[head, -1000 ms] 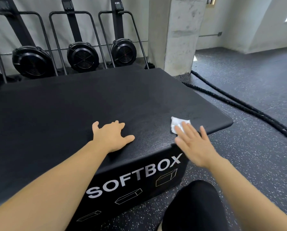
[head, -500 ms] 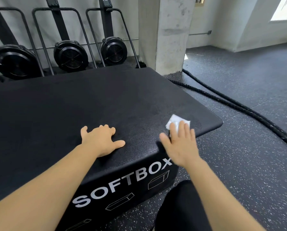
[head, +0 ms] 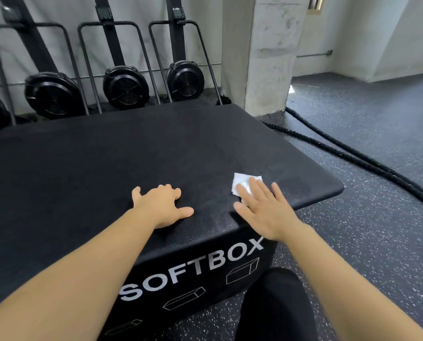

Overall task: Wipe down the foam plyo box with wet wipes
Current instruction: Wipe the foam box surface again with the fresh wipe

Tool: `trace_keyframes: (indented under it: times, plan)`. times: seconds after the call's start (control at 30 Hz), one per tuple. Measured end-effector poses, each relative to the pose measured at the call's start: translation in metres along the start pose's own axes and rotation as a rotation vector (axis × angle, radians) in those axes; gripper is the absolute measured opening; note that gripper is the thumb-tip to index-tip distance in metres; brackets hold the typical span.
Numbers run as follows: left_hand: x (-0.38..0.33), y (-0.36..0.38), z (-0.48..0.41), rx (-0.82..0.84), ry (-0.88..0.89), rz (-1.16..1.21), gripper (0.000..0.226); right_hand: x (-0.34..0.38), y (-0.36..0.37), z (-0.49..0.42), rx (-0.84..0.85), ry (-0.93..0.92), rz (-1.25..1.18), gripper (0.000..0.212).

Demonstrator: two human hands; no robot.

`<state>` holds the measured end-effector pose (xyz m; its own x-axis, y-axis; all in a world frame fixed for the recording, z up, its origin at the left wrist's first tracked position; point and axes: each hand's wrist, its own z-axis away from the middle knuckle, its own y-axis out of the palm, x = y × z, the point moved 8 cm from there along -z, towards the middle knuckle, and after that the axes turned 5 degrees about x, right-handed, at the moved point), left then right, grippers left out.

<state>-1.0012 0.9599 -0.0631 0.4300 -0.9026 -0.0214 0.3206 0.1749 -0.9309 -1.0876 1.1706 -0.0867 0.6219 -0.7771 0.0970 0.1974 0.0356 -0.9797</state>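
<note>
On the near right part of the top of the foam plyo box (head: 131, 156), the wet wipe (head: 240, 182) lies flat under your right grip (head: 264, 212). The fingers are straight and spread, pressing down on the wipe rather than pinching it, with the thumb out at the box's near edge. Over the last second you have slid the wipe a little leftward, away from the right corner and closer to your left grip (head: 161, 205). The patch between wipe and corner looks faintly sheened, possibly damp, though the pictures are too soft to be sure. By my reading you are mid-stroke on the right end. The broad stretch of top to the left and toward the back shows no such sheen and probably still needs passes, as does the lettered front face.

Your left grip has stayed planted on the top, fingers loosely bent, thumb out, holding nothing; it seems to be bracing you. Beyond the box a thick battle rope (head: 353, 158) runs across the speckled floor (head: 377, 242), past a concrete pillar (head: 267, 57).
</note>
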Motion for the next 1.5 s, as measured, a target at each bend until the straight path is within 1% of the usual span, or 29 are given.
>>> trace_keyframes:
  times: [0.13,0.2,0.3,0.4,0.53,0.7,0.8,0.9,1.07,1.13,1.2,1.3,1.4,1.5]
  plan:
    - [0.001,0.002,-0.001,0.01,0.007,0.011,0.069,-0.062,-0.013,-0.019,0.02,0.141,-0.03,0.059]
    - [0.0,0.002,-0.001,0.012,0.01,0.013,0.069,-0.08,-0.016,-0.026,0.04,0.197,-0.047,0.06]
    - [0.0,0.001,0.0,0.018,0.009,0.002,0.066,-0.079,-0.018,-0.036,0.053,0.251,-0.084,0.068]
    - [-0.002,0.0,0.0,0.023,0.004,-0.017,0.066,-0.056,-0.019,-0.037,0.023,0.285,-0.052,0.076]
    - [-0.002,-0.001,0.001,0.036,0.004,-0.028,0.067,0.01,-0.017,-0.025,-0.036,0.154,-0.026,0.073]
    - [-0.003,-0.004,-0.002,0.021,0.02,-0.06,0.066,0.087,0.008,-0.011,0.031,-0.018,-0.066,0.075]
    - [-0.003,-0.005,-0.003,0.0,0.034,-0.072,0.066,0.099,0.011,-0.014,0.046,-0.107,-0.053,0.07]
    - [-0.003,-0.002,-0.005,0.002,0.041,-0.078,0.067,0.072,0.001,-0.024,0.072,-0.131,-0.028,0.065]
    - [-0.003,-0.002,-0.008,0.022,0.048,-0.1,0.065,-0.02,-0.023,-0.049,0.076,0.038,0.033,0.059]
    - [-0.004,-0.002,-0.008,0.02,0.049,-0.103,0.065,-0.045,-0.029,-0.063,0.078,0.096,0.01,0.052]
    - [-0.003,-0.001,-0.008,0.017,0.05,-0.108,0.066,-0.06,-0.032,-0.076,0.08,0.15,-0.028,0.052]
    - [-0.002,0.001,-0.009,0.002,0.056,-0.105,0.067,-0.067,-0.033,-0.089,0.094,0.231,-0.072,0.059]
    - [-0.001,0.001,-0.011,-0.011,0.067,-0.102,0.068,-0.052,-0.031,-0.088,0.08,0.295,-0.077,0.069]
    - [-0.001,0.001,-0.013,-0.009,0.073,-0.103,0.069,-0.011,-0.028,-0.078,0.029,0.218,-0.051,0.071]
